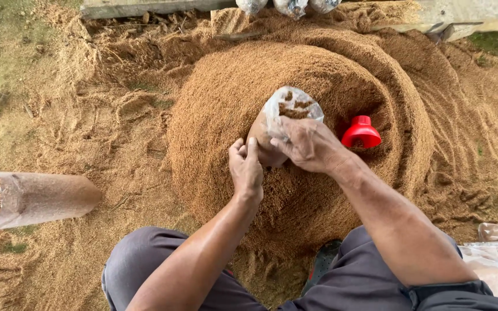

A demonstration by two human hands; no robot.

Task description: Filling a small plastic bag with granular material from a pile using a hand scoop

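A clear plastic bag [286, 112], partly filled with brown sawdust, stands on a big sawdust mound [226, 92] in front of me. My right hand [309, 144] grips the bag's neck from the right side. Pressed against the bag's lower left side is my left hand [246, 170], its fingers together and flat on the plastic. A red funnel-shaped scoop [361, 133] sits upside down in the sawdust just right of my right hand.
A filled sawdust bag [36, 198] lies on its side at the left. Empty clear bags [494, 253] are piled at the lower right. More filled bags [289, 6] stand by a wooden plank [145, 7] at the top. My knees are at the bottom.
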